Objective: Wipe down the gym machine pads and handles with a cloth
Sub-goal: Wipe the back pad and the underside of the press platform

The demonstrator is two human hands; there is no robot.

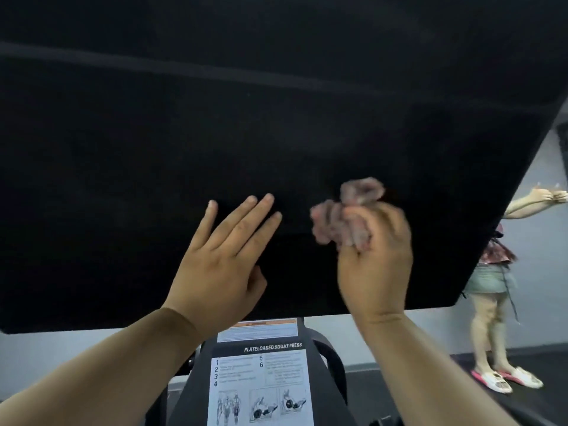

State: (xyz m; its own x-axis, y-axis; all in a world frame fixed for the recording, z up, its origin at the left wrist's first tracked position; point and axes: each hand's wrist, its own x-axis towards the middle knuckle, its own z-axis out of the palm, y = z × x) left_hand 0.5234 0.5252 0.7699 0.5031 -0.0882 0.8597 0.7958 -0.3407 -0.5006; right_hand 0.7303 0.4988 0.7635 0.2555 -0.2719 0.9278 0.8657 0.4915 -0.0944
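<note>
Both hands are up for me: left hand [218, 265] flat, fingers straight, against the big black pad [276, 118]; right hand [373, 256] balls a pinkish cloth [347, 210] against it, above the instruction placard [261, 385].

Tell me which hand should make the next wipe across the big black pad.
Right. The right hand already grips the bunched cloth against the black pad. The left hand holds nothing; its straight fingers lie flat on the pad, likely just bracing.
</note>
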